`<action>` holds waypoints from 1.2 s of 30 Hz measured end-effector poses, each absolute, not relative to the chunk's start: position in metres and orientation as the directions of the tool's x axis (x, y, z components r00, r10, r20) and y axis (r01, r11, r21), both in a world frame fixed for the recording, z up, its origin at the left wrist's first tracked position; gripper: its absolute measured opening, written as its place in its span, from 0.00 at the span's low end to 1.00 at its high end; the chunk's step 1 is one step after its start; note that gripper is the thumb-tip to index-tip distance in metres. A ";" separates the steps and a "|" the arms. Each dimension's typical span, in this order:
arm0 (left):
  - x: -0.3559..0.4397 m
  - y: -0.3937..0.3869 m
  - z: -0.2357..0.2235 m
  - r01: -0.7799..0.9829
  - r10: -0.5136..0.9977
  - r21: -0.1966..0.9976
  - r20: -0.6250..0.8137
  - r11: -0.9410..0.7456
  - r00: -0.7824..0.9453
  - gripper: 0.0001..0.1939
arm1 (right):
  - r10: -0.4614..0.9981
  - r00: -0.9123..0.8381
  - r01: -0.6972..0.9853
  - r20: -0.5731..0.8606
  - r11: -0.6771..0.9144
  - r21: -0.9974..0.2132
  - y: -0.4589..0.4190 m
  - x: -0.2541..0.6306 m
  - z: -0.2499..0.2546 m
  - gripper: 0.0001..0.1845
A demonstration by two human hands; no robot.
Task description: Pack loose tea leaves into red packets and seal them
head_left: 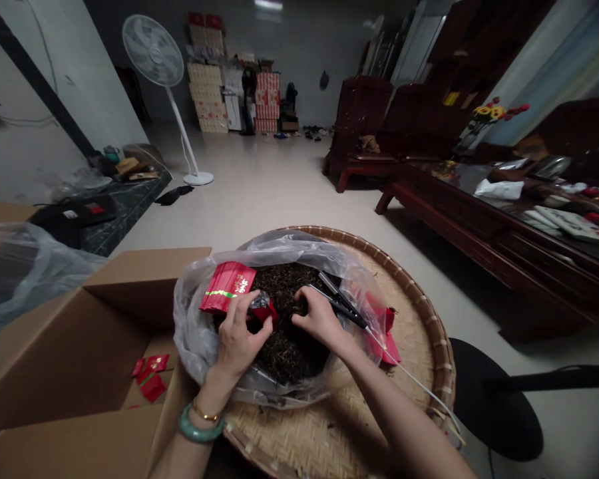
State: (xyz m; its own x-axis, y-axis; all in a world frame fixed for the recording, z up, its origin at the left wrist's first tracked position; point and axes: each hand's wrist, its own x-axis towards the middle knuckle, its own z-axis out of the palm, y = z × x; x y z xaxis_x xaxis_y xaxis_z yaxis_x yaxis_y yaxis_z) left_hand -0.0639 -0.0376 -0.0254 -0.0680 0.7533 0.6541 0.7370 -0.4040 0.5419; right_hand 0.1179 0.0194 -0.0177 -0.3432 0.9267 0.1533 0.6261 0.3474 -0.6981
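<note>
My left hand (239,332) is closed on a small open red packet (263,307) with a silver inside, and a stack of red packets (227,286) rests against its fingers. My right hand (319,319) is curled with its fingers down in the dark loose tea leaves (287,346). The leaves fill a clear plastic bag (194,332) that sits on a round woven bamboo tray (419,313). A black tool with a white cord (342,303) lies on the bag's right rim, right beside my right hand.
An open cardboard box (80,346) at my left holds a few red packets (150,376). More red packets (384,332) lie on the tray at right. A black stool (499,406), a dark wooden table (479,233) and a standing fan (154,53) are around.
</note>
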 end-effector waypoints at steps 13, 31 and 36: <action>-0.066 -0.037 -0.015 0.821 0.713 0.417 0.701 -0.389 -0.018 0.24 | 0.859 -0.416 -0.406 -0.300 -0.470 -0.784 0.018 0.127 -0.005 0.25; -0.073 -0.030 0.011 0.747 0.762 0.502 0.648 -0.436 0.009 0.07 | 0.873 -0.397 -0.362 -0.282 -0.432 -0.826 0.017 0.136 0.004 0.22; -0.076 -0.020 0.023 0.714 0.861 0.608 0.508 -0.349 -0.012 0.06 | 0.849 -0.399 -0.441 -0.346 -0.508 -0.740 0.018 0.142 0.014 0.13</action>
